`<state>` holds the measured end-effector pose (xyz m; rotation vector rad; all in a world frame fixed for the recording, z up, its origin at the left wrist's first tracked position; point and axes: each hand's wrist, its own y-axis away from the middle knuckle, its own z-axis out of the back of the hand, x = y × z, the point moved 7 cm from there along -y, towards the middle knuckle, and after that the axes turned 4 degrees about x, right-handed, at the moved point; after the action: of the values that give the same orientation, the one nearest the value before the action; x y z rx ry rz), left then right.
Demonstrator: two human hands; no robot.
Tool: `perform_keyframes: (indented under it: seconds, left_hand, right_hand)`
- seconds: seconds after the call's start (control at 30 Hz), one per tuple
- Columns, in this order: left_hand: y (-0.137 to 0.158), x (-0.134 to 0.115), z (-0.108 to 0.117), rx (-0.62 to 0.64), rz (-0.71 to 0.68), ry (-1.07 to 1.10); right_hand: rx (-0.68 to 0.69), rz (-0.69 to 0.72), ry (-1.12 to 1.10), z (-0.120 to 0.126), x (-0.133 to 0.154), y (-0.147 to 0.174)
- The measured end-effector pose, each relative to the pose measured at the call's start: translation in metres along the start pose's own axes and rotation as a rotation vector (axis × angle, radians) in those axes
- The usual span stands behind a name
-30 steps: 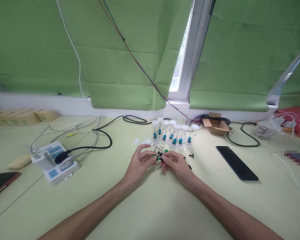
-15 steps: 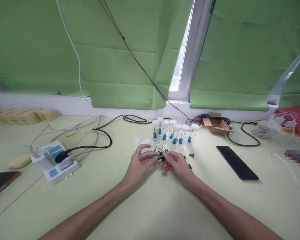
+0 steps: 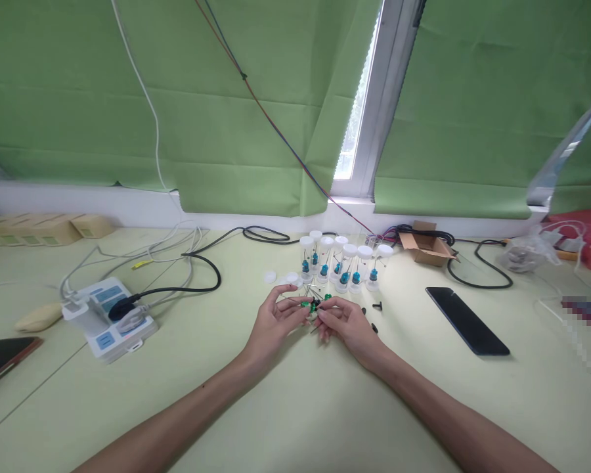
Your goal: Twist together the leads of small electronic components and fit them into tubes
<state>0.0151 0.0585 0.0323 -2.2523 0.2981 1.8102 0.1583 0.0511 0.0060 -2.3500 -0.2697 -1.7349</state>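
Head view: my two hands meet above the table (image 3: pixel 295 410), on the near side of the clear tubes (image 3: pixel 355 272).
Left hand (image 3: pixel 272 322): thumb and fingers pinch a small green part (image 3: pixel 306 305), the index finger arched above it.
Right hand (image 3: pixel 347 322): fingertips drawn together beside a black piece (image 3: pixel 316 305); I cannot tell whether they grip it or merely touch it.
Steadiness: I'd judge it best to let the left pinch hold firm while the right makes only small moves, without squeezing the parts askew.
Height: working low over the table seems wise, as anything that slips then has little room to bounce or roll.
Sight line: my fingers cover much of the joint, so easing the thumbs aside would help me check the alignment.
Green part: at the left fingertips, between my hands, the black piece just to its right.
Second green part (image 3: pixel 328 297): just beyond my right fingers.
Loose black pieces (image 3: pixel 377 306): right of my right hand, near it.
White caps (image 3: pixel 270 277): beyond my left hand.
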Motion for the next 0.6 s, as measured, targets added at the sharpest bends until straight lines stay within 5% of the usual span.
perform_keyframes:
  seconds: [0.6]
  left_hand:
    - [-0.006,0.015,-0.007,0.122,0.07,-0.043]
  right_hand:
    - [0.005,0.075,0.123,-0.004,0.006,0.001]
